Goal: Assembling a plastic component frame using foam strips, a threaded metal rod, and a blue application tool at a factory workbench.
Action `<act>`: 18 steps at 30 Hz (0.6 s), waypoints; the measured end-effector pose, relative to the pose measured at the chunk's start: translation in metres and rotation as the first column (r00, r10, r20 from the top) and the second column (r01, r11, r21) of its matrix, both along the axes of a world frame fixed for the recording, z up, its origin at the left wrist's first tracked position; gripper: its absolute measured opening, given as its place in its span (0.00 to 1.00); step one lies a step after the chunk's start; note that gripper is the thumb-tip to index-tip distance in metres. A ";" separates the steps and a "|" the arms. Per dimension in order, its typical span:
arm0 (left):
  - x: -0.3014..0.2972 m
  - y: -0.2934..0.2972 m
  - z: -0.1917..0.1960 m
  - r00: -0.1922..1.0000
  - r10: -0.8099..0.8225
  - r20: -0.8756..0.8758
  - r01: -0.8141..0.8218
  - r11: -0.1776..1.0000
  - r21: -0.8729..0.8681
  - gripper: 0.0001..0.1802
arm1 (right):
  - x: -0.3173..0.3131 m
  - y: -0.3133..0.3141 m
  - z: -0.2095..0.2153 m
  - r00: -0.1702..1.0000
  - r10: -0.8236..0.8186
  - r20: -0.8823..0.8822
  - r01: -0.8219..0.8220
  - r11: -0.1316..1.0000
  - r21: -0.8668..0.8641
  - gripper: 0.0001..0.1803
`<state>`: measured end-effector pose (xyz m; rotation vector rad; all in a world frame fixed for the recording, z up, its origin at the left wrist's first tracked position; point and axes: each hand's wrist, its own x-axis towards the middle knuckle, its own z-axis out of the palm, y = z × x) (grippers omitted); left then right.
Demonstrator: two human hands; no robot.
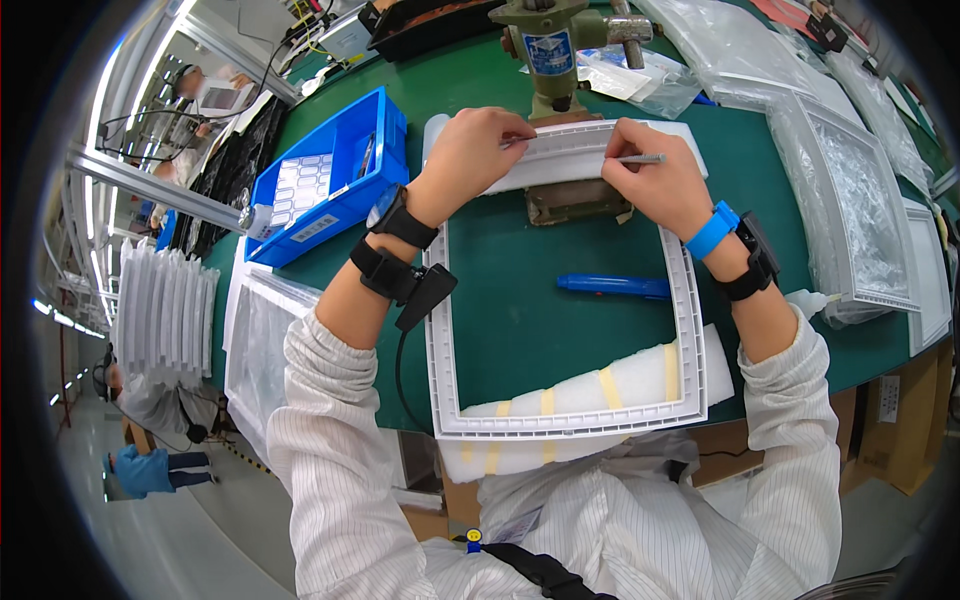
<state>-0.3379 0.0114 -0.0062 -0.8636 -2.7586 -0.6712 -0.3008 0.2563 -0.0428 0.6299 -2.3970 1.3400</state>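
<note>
At far side of white frame (pixel 580 424), right hand (pixel 655 178) pinches slim grey rod (pixel 643 158); left hand (pixel 468 152) narrowed, contents unclear; blue marker (pixel 610 286) within frame opening.
</note>
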 end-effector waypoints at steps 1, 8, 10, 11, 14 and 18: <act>0.000 0.000 0.002 1.000 0.000 0.000 0.000 1.000 0.001 0.11 | -0.001 0.000 0.001 1.000 -0.018 0.001 0.018 1.000 0.015 0.08; 0.017 -0.005 0.026 0.995 0.050 0.090 -0.051 0.999 0.018 0.13 | -0.002 0.004 0.004 0.999 0.001 0.042 0.000 1.000 -0.017 0.08; 0.035 -0.001 0.038 0.984 0.068 0.167 -0.080 0.995 0.063 0.13 | -0.003 0.009 0.010 0.989 0.052 0.136 -0.057 0.998 0.027 0.07; 0.047 0.001 0.042 0.970 0.002 0.242 -0.054 0.976 0.209 0.14 | -0.001 0.008 0.017 0.989 0.057 0.134 -0.061 0.998 0.031 0.07; 0.087 0.019 0.047 0.957 -0.125 0.262 -0.008 0.890 0.455 0.16 | 0.016 0.005 0.041 0.816 0.460 0.351 -0.255 0.830 -0.495 0.07; 0.122 0.026 0.057 0.967 -0.218 0.135 0.097 0.799 0.593 0.20 | 0.039 -0.004 0.061 0.681 0.667 0.303 -0.337 0.652 -0.679 0.08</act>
